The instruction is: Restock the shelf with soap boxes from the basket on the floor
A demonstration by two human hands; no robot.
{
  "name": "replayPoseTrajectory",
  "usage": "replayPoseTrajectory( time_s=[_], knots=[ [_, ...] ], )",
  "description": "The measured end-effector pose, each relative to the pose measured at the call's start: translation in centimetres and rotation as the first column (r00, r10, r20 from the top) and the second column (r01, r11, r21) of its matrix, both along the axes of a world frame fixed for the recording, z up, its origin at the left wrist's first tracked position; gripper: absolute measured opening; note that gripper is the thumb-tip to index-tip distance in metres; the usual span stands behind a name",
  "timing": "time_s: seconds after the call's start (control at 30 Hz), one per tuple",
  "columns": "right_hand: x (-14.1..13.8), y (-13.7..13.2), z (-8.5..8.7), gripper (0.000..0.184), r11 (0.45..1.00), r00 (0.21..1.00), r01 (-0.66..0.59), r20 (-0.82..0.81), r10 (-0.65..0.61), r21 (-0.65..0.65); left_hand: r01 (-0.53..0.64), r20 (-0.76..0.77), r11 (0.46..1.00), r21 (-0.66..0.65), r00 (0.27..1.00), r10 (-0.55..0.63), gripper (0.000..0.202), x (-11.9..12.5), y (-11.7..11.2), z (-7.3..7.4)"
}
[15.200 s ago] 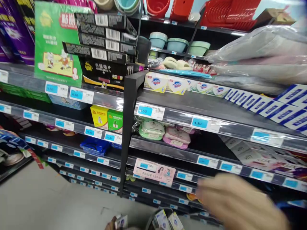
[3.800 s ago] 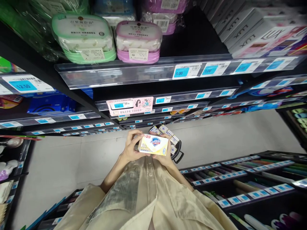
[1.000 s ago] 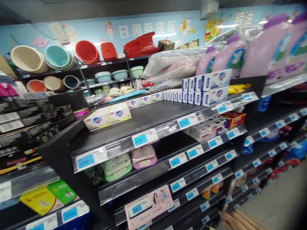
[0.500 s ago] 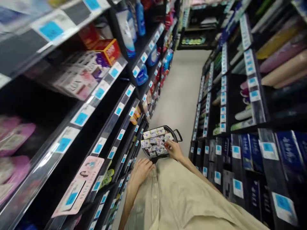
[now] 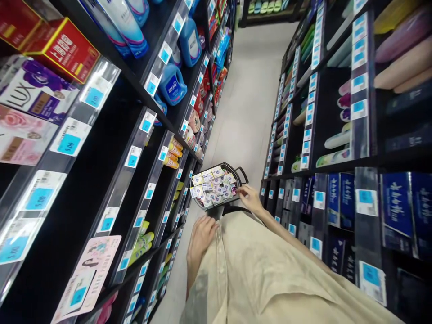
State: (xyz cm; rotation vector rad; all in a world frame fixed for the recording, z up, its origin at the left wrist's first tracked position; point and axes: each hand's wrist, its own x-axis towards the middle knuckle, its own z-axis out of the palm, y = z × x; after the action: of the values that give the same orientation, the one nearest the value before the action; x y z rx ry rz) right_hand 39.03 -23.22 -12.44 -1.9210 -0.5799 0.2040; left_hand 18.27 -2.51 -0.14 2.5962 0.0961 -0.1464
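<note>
A dark basket (image 5: 240, 181) stands on the floor ahead of my body, filled with several small white boxes (image 5: 213, 185) with purple and yellow print. My right hand (image 5: 250, 199) is at the basket's near right rim, its fingers loosely bent and no object visible in them. Close to my shirt front (image 5: 232, 252), to the left, is my left hand (image 5: 201, 236); its fingers are curled, and whatever they may hold is hidden. A black curved band (image 5: 236, 209) shows between the basket and the shirt.
Left shelves carry soap boxes (image 5: 37, 92), a red carton (image 5: 69, 49), blue detergent bottles (image 5: 173, 84) and a pink hanging card (image 5: 88, 274). Blue packages (image 5: 398, 207) and rolled goods (image 5: 405, 58) fill the right shelves. A pale aisle floor (image 5: 248, 90) runs between them.
My right hand has moved from over the white boxes to the basket's right rim. The view has shifted, and the basket appears slightly higher and farther left. My left hand stays near the shirt.
</note>
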Motion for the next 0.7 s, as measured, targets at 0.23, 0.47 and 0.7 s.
replayPoseTrajectory(
  time_s=[0.23,0.47,0.7],
  knots=[
    [2.7,0.5,-1.1,0.018,0.995,0.995,-0.072,-0.073,0.067,-0.063,-0.177,-0.285,0.984,-0.034,0.945,0.161,0.011,0.5,0.3,-1.6],
    [3.4,5.2,-3.3,0.029,0.919,0.932,-0.341,-0.204,0.301,-0.199,-0.290,-0.303,0.952,-0.101,0.920,0.249,0.021,-1.1,-0.7,-3.3],
    [3.8,8.3,-9.5,0.015,0.696,0.771,-0.605,-0.503,0.392,-0.386,-0.363,-0.334,0.923,-0.125,0.892,0.305,0.020,-2.2,-2.5,-4.4]
  ],
)
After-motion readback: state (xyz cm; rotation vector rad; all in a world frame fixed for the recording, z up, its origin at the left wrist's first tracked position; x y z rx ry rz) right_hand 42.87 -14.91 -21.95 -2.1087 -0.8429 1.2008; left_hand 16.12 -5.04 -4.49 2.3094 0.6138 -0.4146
